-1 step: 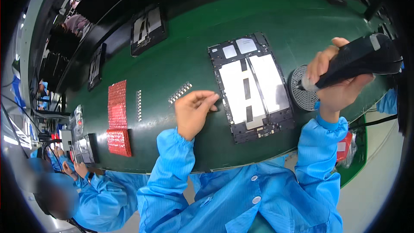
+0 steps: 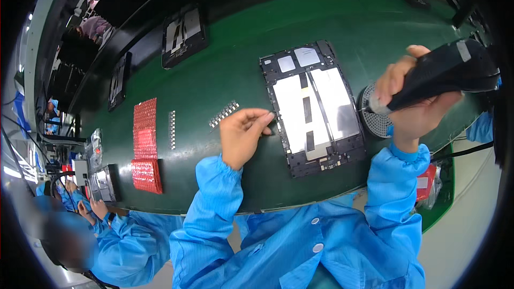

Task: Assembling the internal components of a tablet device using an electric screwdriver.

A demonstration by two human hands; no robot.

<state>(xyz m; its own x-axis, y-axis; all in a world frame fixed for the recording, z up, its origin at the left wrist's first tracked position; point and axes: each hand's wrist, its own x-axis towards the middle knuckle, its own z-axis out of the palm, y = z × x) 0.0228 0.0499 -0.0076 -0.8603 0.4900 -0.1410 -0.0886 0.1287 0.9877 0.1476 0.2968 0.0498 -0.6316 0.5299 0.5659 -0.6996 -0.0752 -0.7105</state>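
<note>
While curling the right grip (image 2: 412,116) around a black power driver (image 2: 444,77), aiming its pale nose and thin bit leftward, close to the right edge of an opened tablet (image 2: 292,124). Contact at the bit's tip: cannot tell. Just right of the tablet, partly covered by the driver's nose: a round, grey, dotted disc (image 2: 376,127).

Left grip (image 2: 241,136) at the tablet's left edge, thumb and forefinger pinched together; too small to tell whether around anything, or whether touching the frame.

Tablet lying flat on the green surface (image 2: 230,69), between the two grips. Black frame, two long silvery-white panels, dark strips between, small circuitry toward the near end, paler patches toward the far end.

Left of the left grip, a slanted strip of small parts (image 2: 224,114), near the knuckles; farther left, a straighter strip of parts (image 2: 172,130). Next along, red bubble wrap (image 2: 144,128), folded over at the near end.

Toward the far left, a second open tablet (image 2: 184,35) and a third open tablet (image 2: 119,83). Lower left, a co-worker's hands (image 2: 96,210), blue sleeves. Lower right, past the right sleeve, a green bin (image 2: 445,217).
</note>
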